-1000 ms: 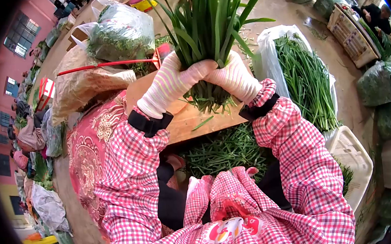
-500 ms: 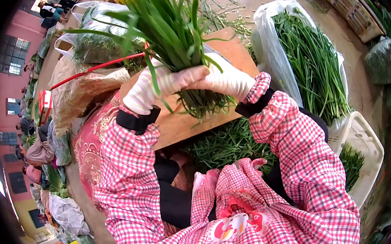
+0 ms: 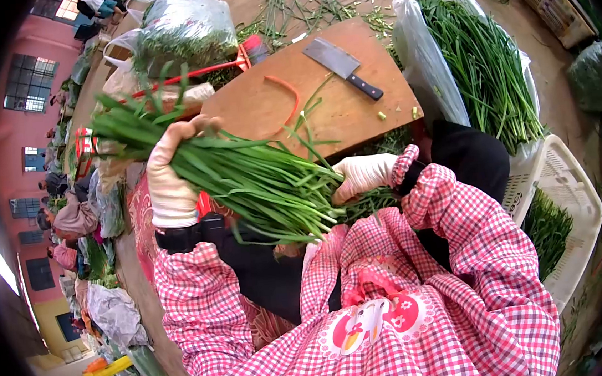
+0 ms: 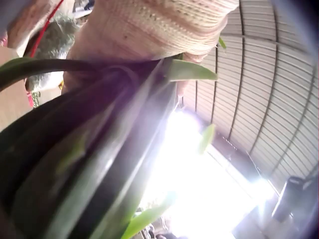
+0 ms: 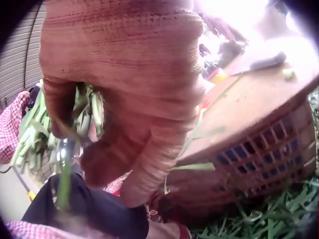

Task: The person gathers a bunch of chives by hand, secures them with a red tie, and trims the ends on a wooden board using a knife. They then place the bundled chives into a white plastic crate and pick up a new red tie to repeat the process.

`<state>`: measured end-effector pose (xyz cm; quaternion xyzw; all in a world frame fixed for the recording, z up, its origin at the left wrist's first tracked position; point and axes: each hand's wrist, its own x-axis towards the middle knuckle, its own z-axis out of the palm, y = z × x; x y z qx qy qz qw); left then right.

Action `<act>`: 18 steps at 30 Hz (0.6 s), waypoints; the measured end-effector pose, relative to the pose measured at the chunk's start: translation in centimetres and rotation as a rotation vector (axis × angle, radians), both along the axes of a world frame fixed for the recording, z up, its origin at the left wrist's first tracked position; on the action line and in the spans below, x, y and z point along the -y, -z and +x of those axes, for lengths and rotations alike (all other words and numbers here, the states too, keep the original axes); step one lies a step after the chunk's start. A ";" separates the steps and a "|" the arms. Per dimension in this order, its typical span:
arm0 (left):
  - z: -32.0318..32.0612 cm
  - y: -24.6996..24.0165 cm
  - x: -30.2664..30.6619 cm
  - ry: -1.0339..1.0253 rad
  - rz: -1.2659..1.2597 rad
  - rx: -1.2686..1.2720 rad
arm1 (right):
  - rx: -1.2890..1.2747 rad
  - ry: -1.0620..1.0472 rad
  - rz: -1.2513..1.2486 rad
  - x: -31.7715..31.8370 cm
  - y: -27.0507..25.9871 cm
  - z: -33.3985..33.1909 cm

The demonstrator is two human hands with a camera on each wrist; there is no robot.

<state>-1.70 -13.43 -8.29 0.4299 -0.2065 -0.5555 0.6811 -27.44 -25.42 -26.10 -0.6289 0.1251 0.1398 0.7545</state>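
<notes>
My gloved left hand (image 3: 174, 174) grips a bunch of long green leafy stalks (image 3: 250, 182) around its middle; the bunch lies slantwise, leaves to the upper left, cut ends toward my lap. In the left wrist view the glove (image 4: 149, 30) wraps the dark leaves (image 4: 99, 149). At the cut ends is my gloved right hand (image 3: 366, 175). The right wrist view shows this hand (image 5: 124, 89) with fingers bent and a blurred green stalk (image 5: 65, 179) by the fingertips; whether they pinch it is unclear. A cleaver (image 3: 332, 58) and a red strip (image 3: 289, 96) lie on the wooden board (image 3: 251, 106).
Right of the board stands a white bag (image 3: 429, 76) filled with long stalks, with a white basket (image 3: 571, 250) nearer me. A filled plastic bag (image 3: 184, 37) sits at the back left, by a red handle (image 3: 208, 70). Trimmings (image 3: 299, 5) litter the floor behind.
The bunch has swung from upright to slanting left and come lower. My right hand has left the left hand's side and moved to the cut ends. The cleaver and red strip now show on the board.
</notes>
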 end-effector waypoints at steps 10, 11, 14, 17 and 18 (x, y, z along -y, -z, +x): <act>8.0 1.1 -14.1 -0.284 -0.136 -0.045 | -0.239 0.162 -0.563 1.0 0.2 -5.3; 8.2 1.2 -15.1 -0.292 -0.146 -0.037 | -0.218 0.005 -0.816 1.8 2.1 -6.3; 8.6 1.2 -18.0 -0.367 -0.200 0.004 | -0.407 -0.241 -1.159 0.3 0.4 -6.1; 7.6 1.3 -18.9 -0.374 -0.285 -0.031 | -0.020 0.081 -0.932 -2.0 -2.3 -4.5; 7.3 1.3 -19.1 -0.376 -0.293 -0.027 | 0.105 0.208 -0.714 -2.7 -2.2 -3.7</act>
